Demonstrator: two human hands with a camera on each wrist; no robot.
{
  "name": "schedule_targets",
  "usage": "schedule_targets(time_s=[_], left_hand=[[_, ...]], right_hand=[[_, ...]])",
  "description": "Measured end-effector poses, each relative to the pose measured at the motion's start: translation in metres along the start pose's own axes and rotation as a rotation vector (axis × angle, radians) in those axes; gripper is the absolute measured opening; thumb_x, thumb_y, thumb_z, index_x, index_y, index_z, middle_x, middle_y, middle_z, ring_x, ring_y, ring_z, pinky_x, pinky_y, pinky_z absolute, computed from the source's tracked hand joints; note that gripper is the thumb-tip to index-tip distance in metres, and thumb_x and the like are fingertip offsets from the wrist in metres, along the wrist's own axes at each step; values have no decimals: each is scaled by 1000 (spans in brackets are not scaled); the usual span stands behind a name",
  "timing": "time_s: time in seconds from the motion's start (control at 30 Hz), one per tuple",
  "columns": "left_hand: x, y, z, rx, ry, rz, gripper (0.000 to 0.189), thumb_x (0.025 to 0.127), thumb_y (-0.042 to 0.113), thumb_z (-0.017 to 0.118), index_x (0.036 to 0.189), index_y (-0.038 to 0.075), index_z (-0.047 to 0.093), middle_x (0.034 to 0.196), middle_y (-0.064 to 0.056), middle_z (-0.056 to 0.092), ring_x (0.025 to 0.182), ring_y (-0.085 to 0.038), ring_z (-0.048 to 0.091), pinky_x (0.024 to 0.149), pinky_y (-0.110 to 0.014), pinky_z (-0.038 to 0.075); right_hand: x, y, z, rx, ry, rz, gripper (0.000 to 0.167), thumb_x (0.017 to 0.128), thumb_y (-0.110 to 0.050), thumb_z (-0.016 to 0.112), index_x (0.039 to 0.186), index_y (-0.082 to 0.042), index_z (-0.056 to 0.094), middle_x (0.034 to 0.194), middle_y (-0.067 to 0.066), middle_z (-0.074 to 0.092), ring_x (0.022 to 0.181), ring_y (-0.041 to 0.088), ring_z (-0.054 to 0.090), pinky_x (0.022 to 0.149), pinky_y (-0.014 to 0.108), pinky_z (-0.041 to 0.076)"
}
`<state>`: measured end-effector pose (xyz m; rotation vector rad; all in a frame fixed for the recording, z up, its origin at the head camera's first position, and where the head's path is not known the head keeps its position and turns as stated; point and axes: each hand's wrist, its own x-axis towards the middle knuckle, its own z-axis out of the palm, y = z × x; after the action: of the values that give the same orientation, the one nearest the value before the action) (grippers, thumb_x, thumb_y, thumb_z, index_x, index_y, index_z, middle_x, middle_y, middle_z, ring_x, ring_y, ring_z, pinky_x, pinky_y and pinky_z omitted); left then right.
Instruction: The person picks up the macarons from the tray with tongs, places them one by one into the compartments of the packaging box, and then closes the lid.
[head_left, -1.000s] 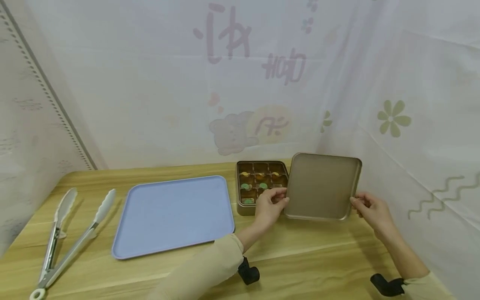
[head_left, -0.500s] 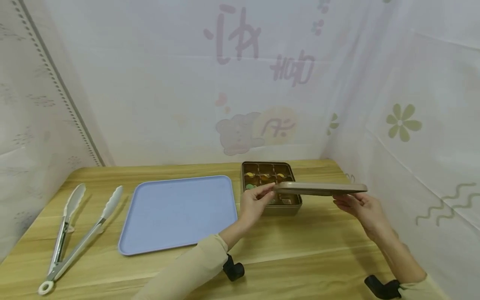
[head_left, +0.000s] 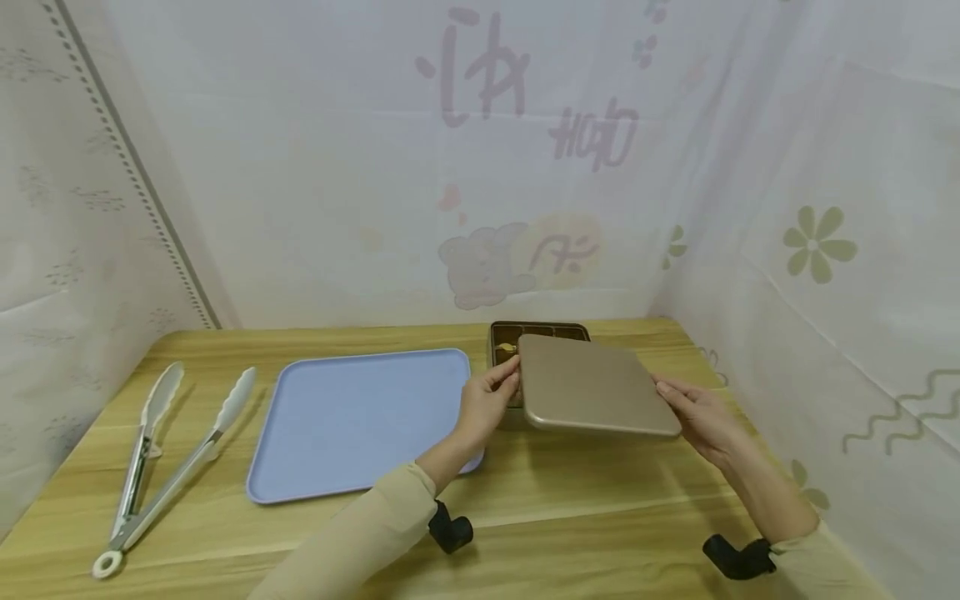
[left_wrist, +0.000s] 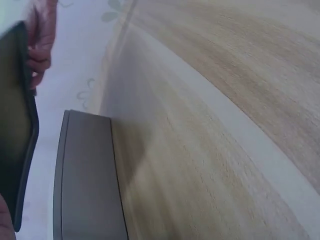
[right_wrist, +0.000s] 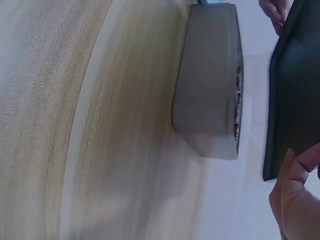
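A square bronze-coloured tin lid (head_left: 592, 385) is held up by both hands, tilted, its smooth outer face toward the head camera. My left hand (head_left: 482, 407) pinches its left edge, and my right hand (head_left: 701, 419) grips the right edge. Below and behind the lid stands the matching square tin (head_left: 510, 419), largely covered by it in the head view. A brown divided insert (head_left: 504, 333) and a bit of yellow show at its back left. In the right wrist view a gap separates the lid (right_wrist: 295, 100) from the tin's (right_wrist: 207, 80) open top.
Left of the tin lies a blue rectangular tray (head_left: 367, 425) on the wood-grain table (head_left: 570, 517). Spread-open tongs (head_left: 161, 467) with pale tips lie at the far left. White printed cloth (head_left: 337, 167) hangs behind and on both sides.
The lid has swung from showing its inside, through edge-on, to showing its outer face. Both hands have carried it left over the tin, which it now mostly hides.
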<state>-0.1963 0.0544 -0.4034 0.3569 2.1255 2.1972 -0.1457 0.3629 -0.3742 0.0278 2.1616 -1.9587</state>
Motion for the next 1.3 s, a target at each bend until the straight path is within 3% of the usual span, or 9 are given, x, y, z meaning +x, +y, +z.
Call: schedule_targets(time_s=[0.1,0.27,0.4,0.47,0.6,0.7,0.87,1.1,1.3], left_hand=[[3,0,-4,19,-10,-50,40,95,15,55,133,2,51,129,-16,56,110,-26,60,90,-36,49],[5,14,-11,72,-18,-107,48,93,15,60,137,1,46,134,-15,53,116,-26,55,91,-29,47],[17,12,-16,93,-7,-132,51,92,10,60,139,3,43,131,-16,54,115,-25,55,89,-27,48],[27,2,-17,105,2,-130,52,91,11,61,140,5,43,132,-14,54,116,-24,55,90,-27,48],[38,-10,-19,119,31,-143,53,90,9,62,140,6,43,133,-12,54,120,-25,54,93,-30,46],[41,-13,-20,126,37,-152,54,90,8,63,140,5,42,134,-11,53,121,-25,53,94,-30,45],[44,-16,-21,160,38,-105,55,89,6,63,139,4,42,133,-13,53,118,-26,55,91,-29,47],[46,-19,-21,180,45,-104,56,90,8,62,141,7,40,141,-10,43,125,-27,47,92,-30,45],[45,-21,-22,223,42,-98,55,91,9,61,142,7,38,139,-9,46,125,-25,48,95,-30,44]], right_hand=[[11,2,5,-68,47,-12,67,98,-30,48,145,9,20,128,-4,53,102,-7,55,87,15,45],[33,3,15,-251,114,-79,60,99,-28,49,143,8,30,140,26,40,101,-4,56,86,16,47],[51,0,22,-377,153,-114,54,98,-23,50,142,4,34,134,28,46,107,14,57,82,16,48],[59,0,25,-406,171,-129,53,97,-20,52,142,4,35,128,27,51,105,17,58,79,16,48],[72,4,30,-415,184,-168,50,96,-14,55,139,7,39,110,25,56,87,4,55,73,15,49],[79,9,33,-392,192,-183,48,94,-10,56,136,10,42,102,21,55,80,2,52,69,15,48],[86,15,36,-363,196,-212,48,92,-7,59,133,12,44,93,17,56,74,2,50,63,16,47],[90,15,39,-359,199,-190,51,92,-7,59,136,12,41,98,18,55,77,5,48,64,14,45],[96,18,40,-383,213,-155,53,93,-9,59,138,11,38,103,15,52,84,8,46,67,12,43]])
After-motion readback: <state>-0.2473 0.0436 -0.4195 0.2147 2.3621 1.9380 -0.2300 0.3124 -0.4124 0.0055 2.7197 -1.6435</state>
